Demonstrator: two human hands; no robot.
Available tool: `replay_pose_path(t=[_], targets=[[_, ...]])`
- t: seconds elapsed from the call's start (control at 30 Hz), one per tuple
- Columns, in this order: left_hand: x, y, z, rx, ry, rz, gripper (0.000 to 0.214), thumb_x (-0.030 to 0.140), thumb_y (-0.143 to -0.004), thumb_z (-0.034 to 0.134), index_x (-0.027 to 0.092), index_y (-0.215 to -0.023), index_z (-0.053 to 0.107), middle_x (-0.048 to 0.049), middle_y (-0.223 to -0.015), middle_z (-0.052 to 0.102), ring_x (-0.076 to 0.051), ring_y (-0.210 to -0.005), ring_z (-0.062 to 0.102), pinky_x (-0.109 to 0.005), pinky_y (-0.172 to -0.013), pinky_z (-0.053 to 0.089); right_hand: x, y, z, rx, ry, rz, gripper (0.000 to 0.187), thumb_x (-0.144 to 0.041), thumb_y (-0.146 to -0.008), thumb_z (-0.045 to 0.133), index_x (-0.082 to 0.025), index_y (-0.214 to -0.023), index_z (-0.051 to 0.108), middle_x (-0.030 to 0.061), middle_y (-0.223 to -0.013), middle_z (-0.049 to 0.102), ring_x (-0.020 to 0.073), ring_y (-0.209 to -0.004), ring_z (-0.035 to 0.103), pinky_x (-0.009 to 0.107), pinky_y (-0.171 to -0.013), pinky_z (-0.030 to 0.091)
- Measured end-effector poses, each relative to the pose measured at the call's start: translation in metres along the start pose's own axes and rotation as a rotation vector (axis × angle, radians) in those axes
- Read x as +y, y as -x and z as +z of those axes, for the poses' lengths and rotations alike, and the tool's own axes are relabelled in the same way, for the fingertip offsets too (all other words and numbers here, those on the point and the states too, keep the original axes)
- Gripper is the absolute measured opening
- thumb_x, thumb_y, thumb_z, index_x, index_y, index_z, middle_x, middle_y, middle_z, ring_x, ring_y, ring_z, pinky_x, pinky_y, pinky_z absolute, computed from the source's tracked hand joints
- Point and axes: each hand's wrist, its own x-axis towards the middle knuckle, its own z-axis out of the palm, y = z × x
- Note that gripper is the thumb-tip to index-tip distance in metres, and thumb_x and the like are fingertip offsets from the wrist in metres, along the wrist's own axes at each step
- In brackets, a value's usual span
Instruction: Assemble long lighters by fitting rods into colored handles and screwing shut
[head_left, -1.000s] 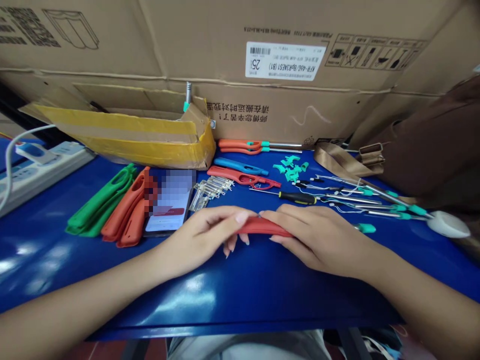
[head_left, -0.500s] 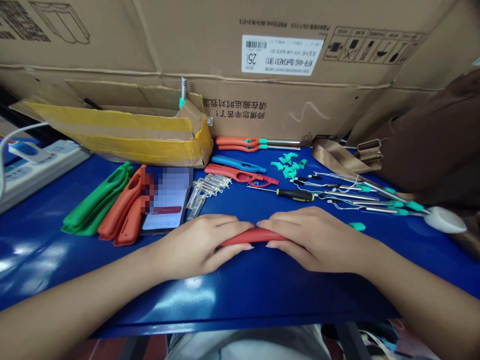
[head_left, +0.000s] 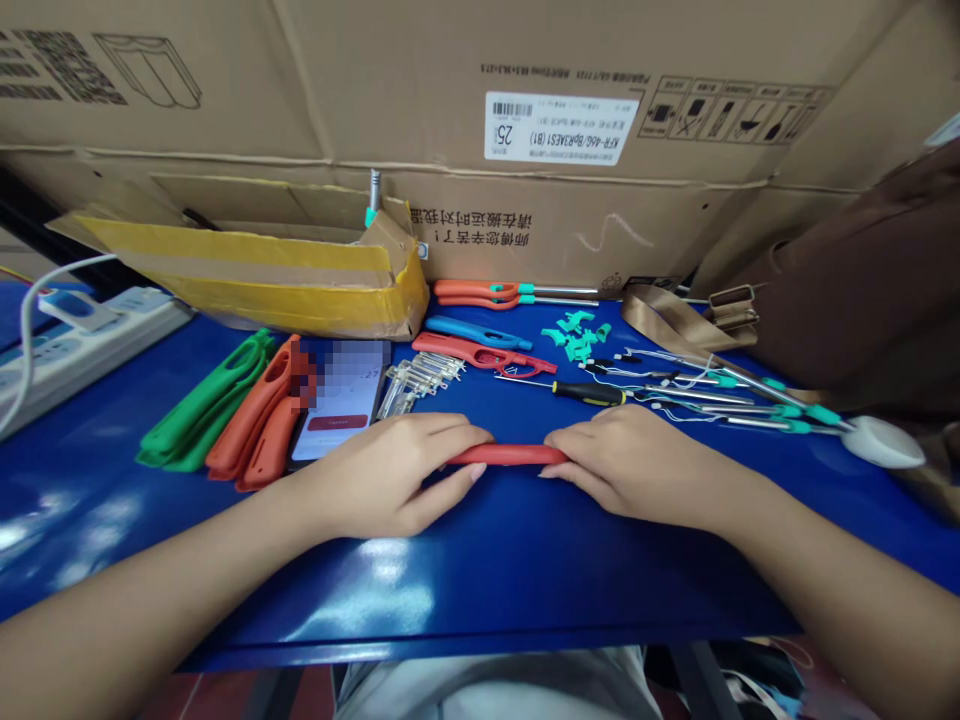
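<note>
A red lighter handle point(head_left: 517, 455) lies crosswise between my hands, seen edge-on above the table. My left hand point(head_left: 405, 475) pinches its left end; my right hand point(head_left: 637, 465) grips its right end, with fingers on top and thumb below. Both ends are covered by the fingers. Just beyond are small clear-and-metal parts point(head_left: 420, 375), another red lighter handle shell point(head_left: 480, 352) and a blue one point(head_left: 480, 331). A black-handled screwdriver point(head_left: 589, 392) lies past my right hand, near a pile of small teal plastic pieces point(head_left: 577, 335).
At left sit green handle shells point(head_left: 210, 400), orange-red ones point(head_left: 251, 420), a phone point(head_left: 341, 400) and a power strip point(head_left: 97, 340). Metal lighter tubes with wires point(head_left: 720, 395) are at right. Behind stand a yellow-taped box point(head_left: 255, 285), assembled orange lighters point(head_left: 480, 292) and a large carton point(head_left: 420, 100).
My hands have moved slightly apart along the red handle and a little upward, so more of its middle shows. The view has shifted slightly.
</note>
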Motion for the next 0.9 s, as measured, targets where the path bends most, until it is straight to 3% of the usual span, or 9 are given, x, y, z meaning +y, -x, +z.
replay_pose_path(t=[0.1, 0.23, 0.37, 0.5, 0.77, 0.9], targets=[[0.003, 0.000, 0.005, -0.001, -0.070, -0.006, 0.038, 0.039, -0.104, 0.053, 0.015, -0.132, 0.061, -0.0089, -0.109, 0.070, -0.022, -0.094, 0.070, -0.033, -0.081, 0.055, -0.004, -0.003, 0.002, -0.020, -0.006, -0.001, 0.035, -0.043, -0.108, 0.044, -0.019, -0.092, 0.064, 0.0028, -0.079, 0.072, 0.0224, -0.068, 0.068, 0.034, -0.062, 0.035], [0.001, -0.002, 0.008, -0.041, -0.073, -0.061, 0.032, 0.037, -0.108, 0.045, 0.020, -0.129, 0.064, -0.0054, -0.105, 0.069, -0.019, -0.092, 0.069, -0.029, -0.078, 0.053, -0.003, -0.007, -0.001, -0.054, -0.065, 0.031, 0.036, -0.049, -0.106, 0.048, -0.020, -0.090, 0.062, 0.0023, -0.080, 0.072, 0.0214, -0.068, 0.067, 0.033, -0.061, 0.036], [-0.008, -0.003, -0.002, -0.009, -0.050, -0.080, 0.031, 0.037, -0.108, 0.046, 0.018, -0.119, 0.067, -0.0060, -0.100, 0.067, -0.019, -0.089, 0.067, -0.029, -0.080, 0.051, 0.011, -0.001, -0.007, 0.020, -0.061, 0.096, 0.027, -0.047, -0.101, 0.057, -0.021, -0.098, 0.064, 0.0056, -0.096, 0.073, 0.0243, -0.084, 0.069, 0.034, -0.071, 0.045], [-0.014, -0.003, -0.012, 0.040, -0.090, -0.091, 0.029, 0.036, -0.107, 0.047, 0.015, -0.103, 0.067, -0.0043, -0.088, 0.065, -0.018, -0.082, 0.065, -0.028, -0.076, 0.048, 0.032, 0.008, -0.010, 0.047, -0.078, 0.189, 0.021, -0.037, -0.099, 0.056, -0.022, -0.110, 0.065, 0.0076, -0.112, 0.073, 0.0268, -0.096, 0.069, 0.037, -0.078, 0.049], [-0.011, -0.002, -0.019, 0.068, -0.102, -0.118, 0.027, 0.035, -0.105, 0.050, 0.016, -0.093, 0.065, -0.0027, -0.082, 0.064, -0.018, -0.077, 0.062, -0.029, -0.072, 0.045, 0.053, 0.015, -0.015, 0.081, -0.137, 0.187, 0.020, -0.028, -0.094, 0.055, -0.022, -0.109, 0.067, 0.0072, -0.113, 0.073, 0.0256, -0.101, 0.068, 0.039, -0.088, 0.051], [-0.011, -0.002, -0.026, 0.134, -0.111, -0.093, 0.027, 0.034, -0.103, 0.052, 0.015, -0.090, 0.066, -0.0019, -0.077, 0.063, -0.017, -0.073, 0.060, -0.029, -0.070, 0.043, 0.057, 0.019, -0.020, 0.049, -0.020, 0.242, 0.017, -0.028, -0.096, 0.053, -0.022, -0.099, 0.068, 0.0069, -0.101, 0.074, 0.0265, -0.090, 0.070, 0.038, -0.078, 0.049]])
